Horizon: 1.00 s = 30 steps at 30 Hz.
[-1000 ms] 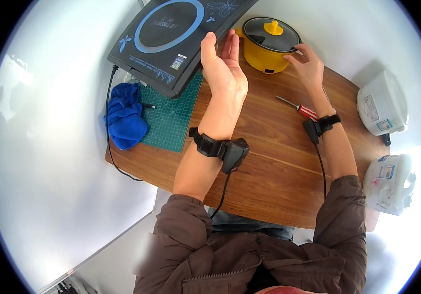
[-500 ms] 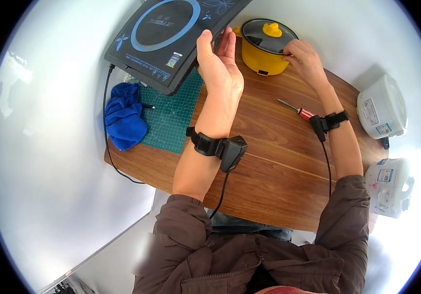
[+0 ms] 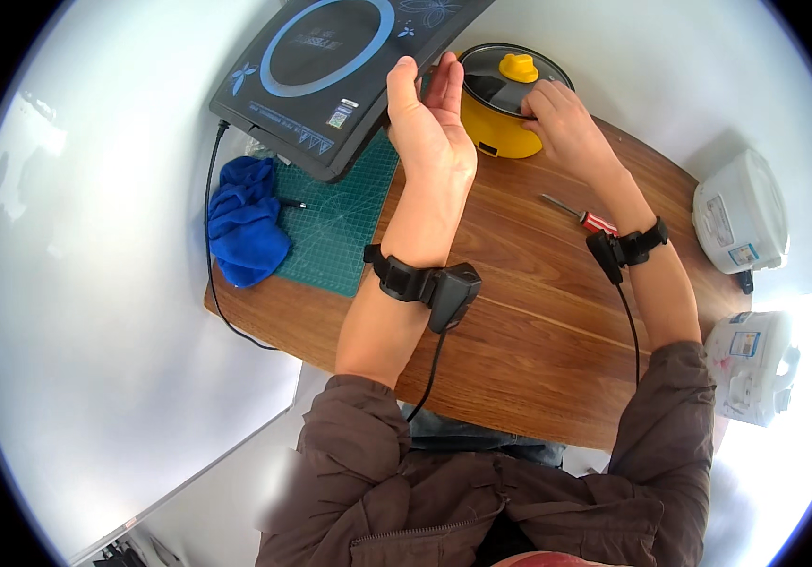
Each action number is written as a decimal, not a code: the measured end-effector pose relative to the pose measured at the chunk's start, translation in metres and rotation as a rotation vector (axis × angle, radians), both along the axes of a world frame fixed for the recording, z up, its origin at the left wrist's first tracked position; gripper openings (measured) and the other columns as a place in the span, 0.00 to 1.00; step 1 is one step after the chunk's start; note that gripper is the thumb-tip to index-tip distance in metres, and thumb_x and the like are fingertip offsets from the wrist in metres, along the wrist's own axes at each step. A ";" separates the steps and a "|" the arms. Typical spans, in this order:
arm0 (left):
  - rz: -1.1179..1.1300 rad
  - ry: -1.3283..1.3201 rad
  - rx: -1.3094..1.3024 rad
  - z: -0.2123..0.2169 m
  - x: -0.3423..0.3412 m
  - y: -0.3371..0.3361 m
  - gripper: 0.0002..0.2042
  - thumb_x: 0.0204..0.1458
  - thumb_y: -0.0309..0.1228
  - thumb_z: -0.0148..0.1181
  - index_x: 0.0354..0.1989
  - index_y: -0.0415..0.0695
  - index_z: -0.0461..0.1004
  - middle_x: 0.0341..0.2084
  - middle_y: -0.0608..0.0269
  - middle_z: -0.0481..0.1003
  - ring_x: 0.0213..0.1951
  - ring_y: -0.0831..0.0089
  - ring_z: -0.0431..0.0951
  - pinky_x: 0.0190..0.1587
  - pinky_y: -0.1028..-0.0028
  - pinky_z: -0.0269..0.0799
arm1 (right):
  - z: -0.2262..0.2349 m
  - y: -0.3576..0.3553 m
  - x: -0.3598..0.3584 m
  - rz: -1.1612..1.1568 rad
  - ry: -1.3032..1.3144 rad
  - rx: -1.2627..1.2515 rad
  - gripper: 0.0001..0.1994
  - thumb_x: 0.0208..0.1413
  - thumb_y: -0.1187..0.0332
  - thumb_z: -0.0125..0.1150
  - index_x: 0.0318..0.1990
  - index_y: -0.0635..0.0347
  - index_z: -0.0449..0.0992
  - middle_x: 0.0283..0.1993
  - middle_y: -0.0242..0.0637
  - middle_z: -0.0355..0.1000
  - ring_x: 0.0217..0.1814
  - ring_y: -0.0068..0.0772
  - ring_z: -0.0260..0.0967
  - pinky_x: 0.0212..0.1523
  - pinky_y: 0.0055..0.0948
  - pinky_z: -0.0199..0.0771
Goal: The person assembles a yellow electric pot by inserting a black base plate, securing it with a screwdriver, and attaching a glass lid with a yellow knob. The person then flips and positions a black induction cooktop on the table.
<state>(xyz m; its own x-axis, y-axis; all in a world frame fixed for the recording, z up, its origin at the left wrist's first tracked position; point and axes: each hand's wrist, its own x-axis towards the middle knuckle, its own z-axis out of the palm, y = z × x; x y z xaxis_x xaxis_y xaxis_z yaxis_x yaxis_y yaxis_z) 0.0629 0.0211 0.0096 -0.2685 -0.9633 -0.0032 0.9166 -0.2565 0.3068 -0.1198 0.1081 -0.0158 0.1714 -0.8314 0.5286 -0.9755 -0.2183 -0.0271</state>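
Note:
A black induction cooktop [image 3: 283, 99] with a blue ring is raised and tilted at the upper left. My left hand [image 3: 429, 128] holds it at its right edge, thumb in front; part of the grip is hidden. Right of the cooktop stands a yellow electric pot [image 3: 510, 140] with a dark glass lid [image 3: 493, 83] and a yellow knob [image 3: 519, 67]. The fingers of my right hand [image 3: 566, 128] are curled closed on the pot's near right rim. Below that hand, a screwdriver [image 3: 598, 223] with a red-and-white handle lies partly behind my wrist strap.
A green cutting mat [image 3: 330, 236] lies under the cooktop on the wooden table [image 3: 519, 331]. On the mat's left side sits a bunched blue cloth [image 3: 247, 227]. Two white appliances [image 3: 741, 213] stand at the right. The cooktop's black cord [image 3: 209, 208] hangs down at the left.
The pot has shifted a little to the left and nearer, with my right hand moving along on its rim. My left hand and the cooktop stay nearly where they were.

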 end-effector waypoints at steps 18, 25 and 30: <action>0.005 0.012 0.029 0.006 0.002 0.000 0.14 0.59 0.30 0.64 0.47 0.34 0.71 0.45 0.51 0.77 0.46 0.57 0.82 0.55 0.65 0.84 | -0.017 -0.054 0.046 0.131 0.121 -0.118 0.14 0.51 0.76 0.62 0.46 0.64 0.74 0.48 0.41 0.69 0.51 0.46 0.67 0.54 0.40 0.70; 0.002 -0.003 0.027 0.007 0.004 0.000 0.14 0.59 0.30 0.64 0.48 0.34 0.71 0.44 0.52 0.76 0.46 0.57 0.82 0.55 0.65 0.84 | -0.039 -0.074 0.064 -0.038 -0.112 -0.346 0.18 0.49 0.74 0.68 0.49 0.62 0.75 0.51 0.43 0.69 0.53 0.47 0.68 0.54 0.40 0.72; -0.008 -0.005 0.021 0.009 0.001 0.003 0.14 0.59 0.30 0.64 0.47 0.34 0.71 0.44 0.53 0.77 0.45 0.57 0.82 0.54 0.64 0.85 | -0.086 -0.069 0.076 -0.159 -0.600 -0.202 0.21 0.50 0.76 0.70 0.53 0.64 0.75 0.54 0.50 0.69 0.50 0.56 0.72 0.47 0.46 0.76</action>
<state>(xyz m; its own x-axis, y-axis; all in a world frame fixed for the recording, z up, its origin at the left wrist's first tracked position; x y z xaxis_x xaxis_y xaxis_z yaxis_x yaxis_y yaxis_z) 0.0642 0.0237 0.0184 -0.2765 -0.9607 -0.0250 0.9129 -0.2707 0.3054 -0.0441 0.0395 -0.1015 -0.3192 -0.6966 0.6425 -0.8244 -0.1303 -0.5509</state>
